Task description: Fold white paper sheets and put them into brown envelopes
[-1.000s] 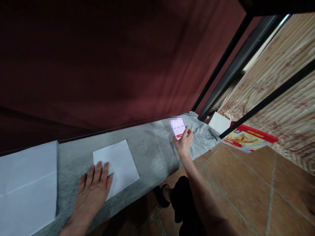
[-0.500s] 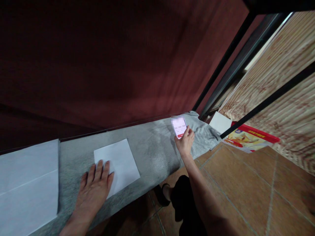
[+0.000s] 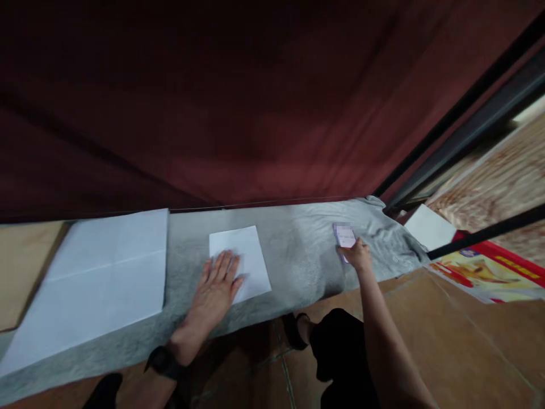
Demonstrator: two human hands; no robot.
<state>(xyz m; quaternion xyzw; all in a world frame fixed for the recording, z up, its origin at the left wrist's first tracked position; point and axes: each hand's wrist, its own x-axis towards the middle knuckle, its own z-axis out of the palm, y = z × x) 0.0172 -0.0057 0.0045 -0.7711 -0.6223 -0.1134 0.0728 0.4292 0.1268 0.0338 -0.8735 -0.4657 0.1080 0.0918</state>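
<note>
L fingers (image 3: 224, 266) part-spread on ppr (image 3: 251, 258); R fingers (image 3: 361, 245) curled abt phone (image 3: 345, 236).

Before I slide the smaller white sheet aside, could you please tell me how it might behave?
The smaller white sheet looks thin and flat, so it is probably light and floppy. With the left hand spread over part of it, pulling might crease it. The grey cloth beneath looks fuzzy, so it may add slight friction.
</note>
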